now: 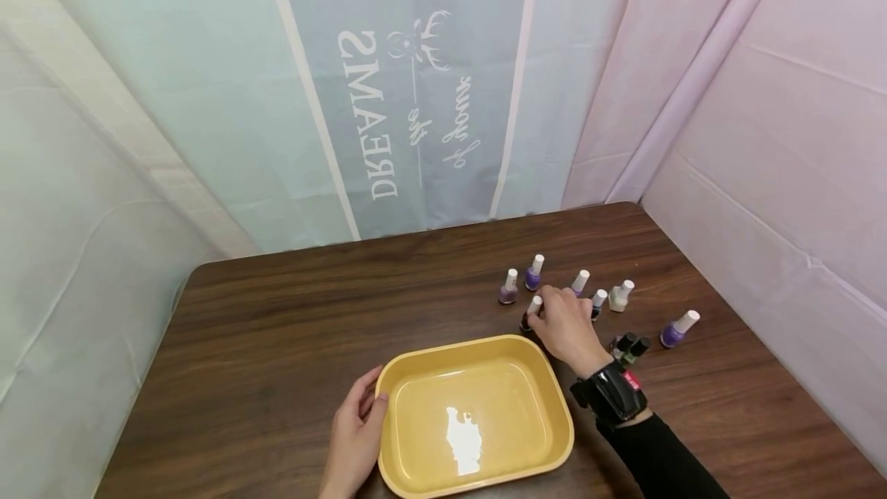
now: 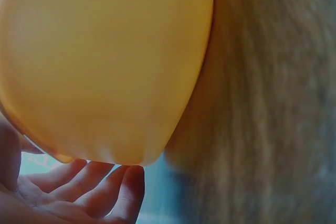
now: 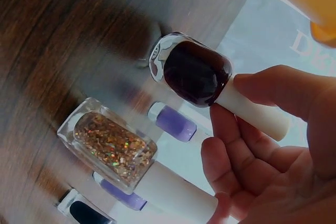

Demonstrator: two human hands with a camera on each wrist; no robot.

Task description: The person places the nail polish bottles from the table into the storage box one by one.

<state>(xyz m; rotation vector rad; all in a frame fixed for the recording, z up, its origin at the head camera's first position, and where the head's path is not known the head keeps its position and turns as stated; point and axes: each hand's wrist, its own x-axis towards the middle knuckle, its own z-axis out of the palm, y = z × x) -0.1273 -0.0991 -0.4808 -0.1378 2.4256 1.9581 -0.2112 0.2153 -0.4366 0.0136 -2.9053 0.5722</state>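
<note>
My left hand [image 1: 356, 430] holds the yellow tray [image 1: 476, 341] at its left end, thumb at the rim and fingers along the outer wall. In the left wrist view, fingertips touch the wall's edge. Just past the tray's far right corner, my right hand [image 1: 570, 329] pinches a dark nail polish bottle [image 3: 195, 74] by its white cap [image 3: 254, 109], between thumb and fingers. Close beside it in the right wrist view is a gold glitter nail polish bottle [image 3: 113, 148], its white cap partly behind a curled finger.
Purple nail polish bottles [image 1: 532, 278] and a mauve one [image 1: 509, 294] stand behind my right hand. To its right are a white bottle [image 1: 619, 296], black-capped bottles [image 1: 632, 348] and another purple one [image 1: 674, 334]. A curtain hangs behind the wooden table [image 1: 277, 345].
</note>
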